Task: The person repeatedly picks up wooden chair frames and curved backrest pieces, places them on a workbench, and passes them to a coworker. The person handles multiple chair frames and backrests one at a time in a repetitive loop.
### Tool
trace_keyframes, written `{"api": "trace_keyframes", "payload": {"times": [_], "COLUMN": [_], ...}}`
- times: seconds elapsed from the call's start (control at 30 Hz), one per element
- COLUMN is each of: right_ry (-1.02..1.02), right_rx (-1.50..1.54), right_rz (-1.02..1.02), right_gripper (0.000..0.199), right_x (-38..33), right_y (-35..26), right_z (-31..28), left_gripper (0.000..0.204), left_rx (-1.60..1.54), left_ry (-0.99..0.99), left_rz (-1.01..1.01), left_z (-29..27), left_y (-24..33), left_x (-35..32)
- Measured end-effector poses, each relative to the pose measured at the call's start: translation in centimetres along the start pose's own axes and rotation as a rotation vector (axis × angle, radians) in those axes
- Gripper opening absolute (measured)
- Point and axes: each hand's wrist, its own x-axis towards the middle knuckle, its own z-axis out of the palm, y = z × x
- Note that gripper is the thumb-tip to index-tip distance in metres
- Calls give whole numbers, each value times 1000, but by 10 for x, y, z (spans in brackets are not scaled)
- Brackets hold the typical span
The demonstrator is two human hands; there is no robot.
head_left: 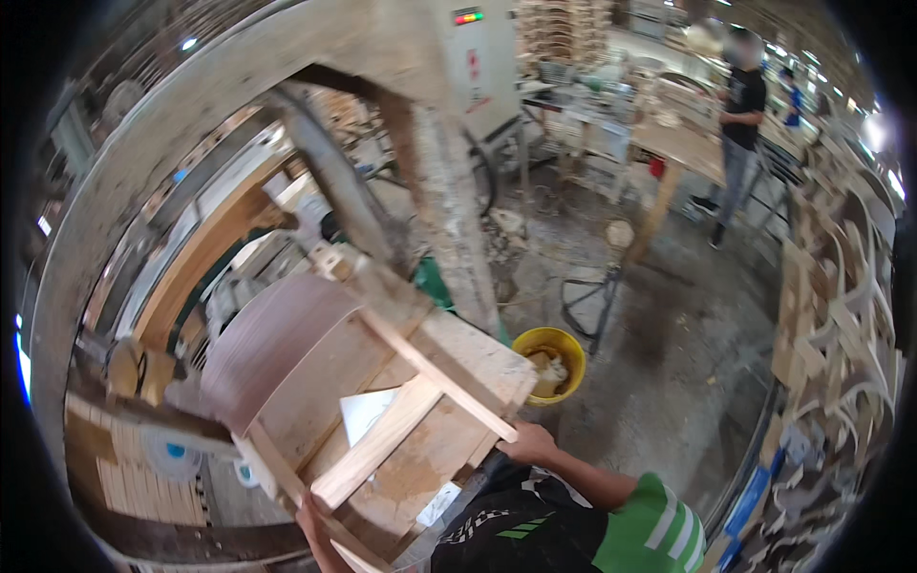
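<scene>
A wooden chair back frame lies over a worn wooden work surface, in front of me. Its two long side posts are joined by a pale crossbar, and a broad, curved brown panel spans its far end. My right hand is closed round the near end of the right post. At the left post, beside the crossbar's end, my left hand grips the wood; part of its fingers is hidden. A white sheet shows under the frame, left of the crossbar.
A large beige machine arm arches overhead. Right of the work surface stands a yellow bucket with scraps inside. Curved wooden parts are piled along the right. Stacked slats sit at left. Another person stands by a wooden table.
</scene>
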Motion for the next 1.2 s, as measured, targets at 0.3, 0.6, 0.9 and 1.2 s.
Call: {"api": "trace_keyframes", "payload": {"times": [0.3, 0.6, 0.9, 1.2], "right_ry": [60, 145, 260, 443], "right_rx": [-8, 92, 151, 130], "right_rz": [-36, -62, -78, -55], "right_gripper": [58, 51, 57, 62], "right_x": [-43, -122, -195, -258], "right_y": [39, 128, 232, 320], "right_z": [-23, -52, -109, -142], "left_gripper": [39, 39, 39, 39], "left_rx": [-4, 175, 203, 160], "left_ry": [180, 32, -104, -83], "left_rz": [123, 394, 496, 507], "left_z": [42, 162, 237, 227], "left_y": [-32, -51, -71, -96], "left_x": [-19, -104, -225, -317]}}
